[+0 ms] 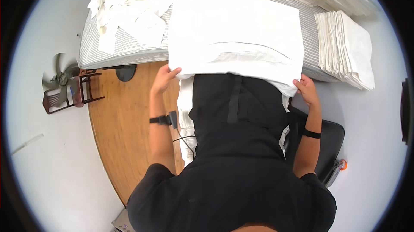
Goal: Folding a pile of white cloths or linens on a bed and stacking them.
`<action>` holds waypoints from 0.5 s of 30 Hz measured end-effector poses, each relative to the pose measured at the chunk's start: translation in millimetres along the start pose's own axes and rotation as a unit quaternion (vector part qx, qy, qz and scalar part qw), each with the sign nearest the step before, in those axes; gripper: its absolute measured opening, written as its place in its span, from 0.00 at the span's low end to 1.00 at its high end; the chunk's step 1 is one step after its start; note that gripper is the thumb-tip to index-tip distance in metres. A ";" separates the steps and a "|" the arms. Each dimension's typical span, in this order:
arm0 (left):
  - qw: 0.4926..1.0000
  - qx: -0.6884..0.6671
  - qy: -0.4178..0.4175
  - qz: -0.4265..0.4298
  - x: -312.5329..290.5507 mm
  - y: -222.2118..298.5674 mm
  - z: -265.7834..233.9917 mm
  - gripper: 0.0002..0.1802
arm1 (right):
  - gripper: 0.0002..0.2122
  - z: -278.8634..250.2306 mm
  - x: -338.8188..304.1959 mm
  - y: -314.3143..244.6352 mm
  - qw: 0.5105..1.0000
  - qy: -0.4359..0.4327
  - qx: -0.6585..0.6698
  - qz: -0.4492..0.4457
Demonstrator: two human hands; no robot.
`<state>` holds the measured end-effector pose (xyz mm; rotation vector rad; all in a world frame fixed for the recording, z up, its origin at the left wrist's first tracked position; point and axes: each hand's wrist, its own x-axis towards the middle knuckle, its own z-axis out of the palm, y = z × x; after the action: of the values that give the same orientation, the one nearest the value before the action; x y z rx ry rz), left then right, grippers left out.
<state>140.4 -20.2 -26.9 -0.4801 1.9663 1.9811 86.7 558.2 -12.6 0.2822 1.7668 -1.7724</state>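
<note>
A white cloth [235, 25] lies spread over the near edge of a striped mattress, its near part hanging toward my body. At its near left corner my left hand [164, 78] pinches the fabric between thumb and fingers. My right hand [305, 89] grips the near right corner the same way, a little lower. Between the hands the cloth's near edge sags in soft folds. More white fabric [186, 115] shows beside my left hip, partly hidden by my body.
Loose white cloths [133, 8] are heaped at the mattress's [129, 55] far left. Neat stacks of folded cloths [345, 46] stand at the right. A fan [62, 78] and a dark wooden chair [82, 94] are on the left; a black seat [332, 139] is at my right.
</note>
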 end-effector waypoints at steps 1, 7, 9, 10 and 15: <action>0.999 -0.014 0.016 -0.027 -13.8 8.2 -6.6 0.18 | 0.19 4.5 -13.0 -15.1 0.999 0.026 -0.031 0.028; 0.980 -0.150 0.095 0.090 -74.8 98.6 26.9 0.19 | 0.18 23.6 -68.8 -88.9 0.986 0.101 0.074 -0.109; 0.967 -0.230 0.058 0.089 -58.8 92.5 2.5 0.17 | 0.14 8.1 -56.6 -97.7 0.980 0.123 0.109 -0.115; 0.943 -0.295 -0.059 0.140 -41.4 98.2 -5.0 0.17 | 0.14 -7.5 -43.5 -100.5 0.979 0.122 0.107 -0.124; 0.784 -0.604 -0.122 0.078 49.2 147.3 6.1 0.31 | 0.15 -25.8 47.2 -145.2 0.937 -0.042 0.320 -0.131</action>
<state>31.0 -16.6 83.4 -0.2636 0.3494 3.0124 -37.7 558.7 79.6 0.2321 1.1581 -2.4868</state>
